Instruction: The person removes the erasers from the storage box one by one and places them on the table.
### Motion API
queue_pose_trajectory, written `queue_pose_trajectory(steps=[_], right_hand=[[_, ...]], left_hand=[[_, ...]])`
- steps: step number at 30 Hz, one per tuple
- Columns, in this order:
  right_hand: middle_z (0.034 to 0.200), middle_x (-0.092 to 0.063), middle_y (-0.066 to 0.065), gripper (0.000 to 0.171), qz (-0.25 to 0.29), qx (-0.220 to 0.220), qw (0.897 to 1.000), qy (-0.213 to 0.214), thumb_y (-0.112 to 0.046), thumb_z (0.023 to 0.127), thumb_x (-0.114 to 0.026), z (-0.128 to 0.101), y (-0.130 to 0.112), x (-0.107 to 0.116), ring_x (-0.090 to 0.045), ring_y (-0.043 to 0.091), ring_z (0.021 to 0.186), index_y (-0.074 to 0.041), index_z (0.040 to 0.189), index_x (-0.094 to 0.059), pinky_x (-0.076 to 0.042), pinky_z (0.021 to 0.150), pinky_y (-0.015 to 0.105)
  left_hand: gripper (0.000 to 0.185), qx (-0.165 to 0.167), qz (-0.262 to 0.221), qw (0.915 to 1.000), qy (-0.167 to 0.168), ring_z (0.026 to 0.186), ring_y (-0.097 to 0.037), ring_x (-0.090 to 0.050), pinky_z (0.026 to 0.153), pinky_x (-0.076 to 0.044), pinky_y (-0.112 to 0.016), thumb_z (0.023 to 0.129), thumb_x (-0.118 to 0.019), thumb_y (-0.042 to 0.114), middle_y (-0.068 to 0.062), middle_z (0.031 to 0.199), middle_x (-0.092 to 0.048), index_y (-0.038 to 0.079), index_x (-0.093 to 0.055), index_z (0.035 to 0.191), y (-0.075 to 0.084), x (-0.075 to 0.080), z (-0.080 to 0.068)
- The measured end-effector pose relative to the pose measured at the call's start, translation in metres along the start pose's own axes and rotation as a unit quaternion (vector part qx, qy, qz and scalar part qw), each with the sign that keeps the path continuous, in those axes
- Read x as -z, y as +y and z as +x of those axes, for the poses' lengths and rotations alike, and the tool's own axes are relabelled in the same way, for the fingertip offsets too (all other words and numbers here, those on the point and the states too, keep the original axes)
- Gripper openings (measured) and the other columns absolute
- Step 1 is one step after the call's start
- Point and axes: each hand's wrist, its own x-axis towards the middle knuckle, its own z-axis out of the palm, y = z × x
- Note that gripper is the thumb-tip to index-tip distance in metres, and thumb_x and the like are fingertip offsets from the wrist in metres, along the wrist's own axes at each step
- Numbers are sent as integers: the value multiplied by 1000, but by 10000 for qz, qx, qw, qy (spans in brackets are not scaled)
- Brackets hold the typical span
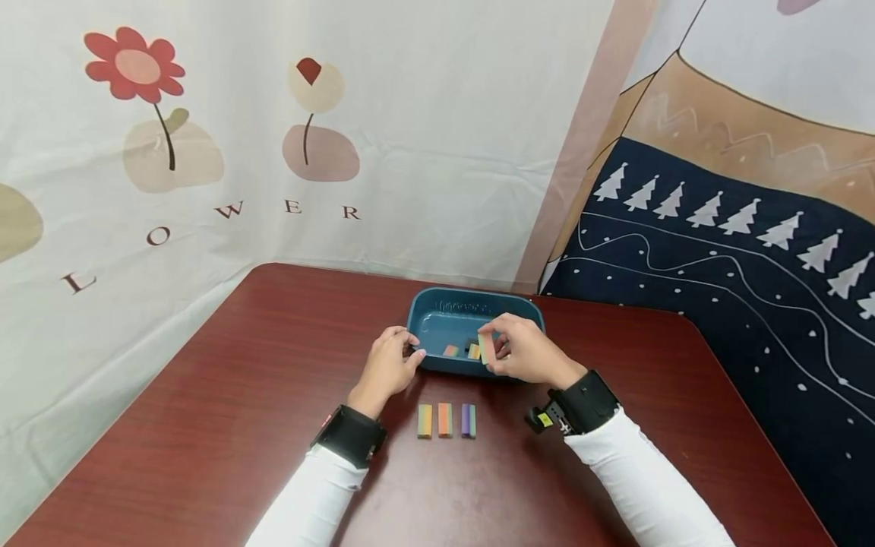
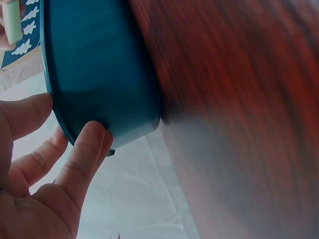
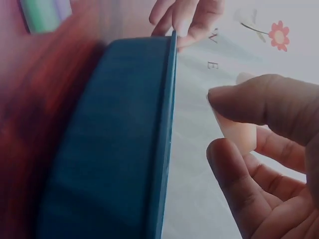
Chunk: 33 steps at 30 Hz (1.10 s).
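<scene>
A teal tray (image 1: 472, 301) stands on the dark red table. My left hand (image 1: 405, 352) grips its near left corner, fingers over the rim (image 3: 174, 45) and a finger against the outer wall (image 2: 99, 74). My right hand (image 1: 494, 343) pinches a pale green and pink block (image 1: 484, 348) upright over the tray's near right side. The same block shows between thumb and finger (image 3: 239, 130) and as a pale green end (image 2: 12, 22). Two small blocks (image 1: 451, 350) lie inside the tray.
Three coloured blocks lie in a row on the table in front of the tray: green-orange (image 1: 424, 420), orange (image 1: 445, 419), purple (image 1: 468, 420). Printed cloth hangs behind and to the right. The table edge (image 1: 745, 395) runs close on the right.
</scene>
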Motion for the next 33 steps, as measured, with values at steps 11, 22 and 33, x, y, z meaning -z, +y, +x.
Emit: queue_pose_trajectory(steps=[11, 22, 33], right_hand=[[107, -58, 10, 51, 138, -342, 9991, 224, -3, 74, -83, -30, -7, -21, -65, 13, 82, 1, 120, -60, -54, 67, 18], [97, -60, 3, 47, 168, -790, 9962, -326, -7, 71, -86, -45, -7, -38, -63, 10, 78, 0, 111, -63, -53, 65, 20], [90, -56, 1, 46, -123, -1217, 9905, -625, -9, 71, -86, -43, -7, -52, -59, 14, 76, 0, 109, -62, -51, 64, 24]], left_hand=[[19, 126, 18, 9999, -24, 103, -28, -57, 90, -48, -41, 93, -67, 20, -15, 128, -53, 5, -66, 104, 0, 1, 1], [18, 113, -7, 9999, -29, 103, -29, -58, 91, -48, -42, 93, -68, 19, -16, 129, -53, 4, -66, 104, 1, 0, 1], [19, 209, -32, 9997, -100, 104, -27, -61, 91, -49, -41, 93, -67, 19, -15, 132, -51, 4, -66, 106, 1, 0, 3]])
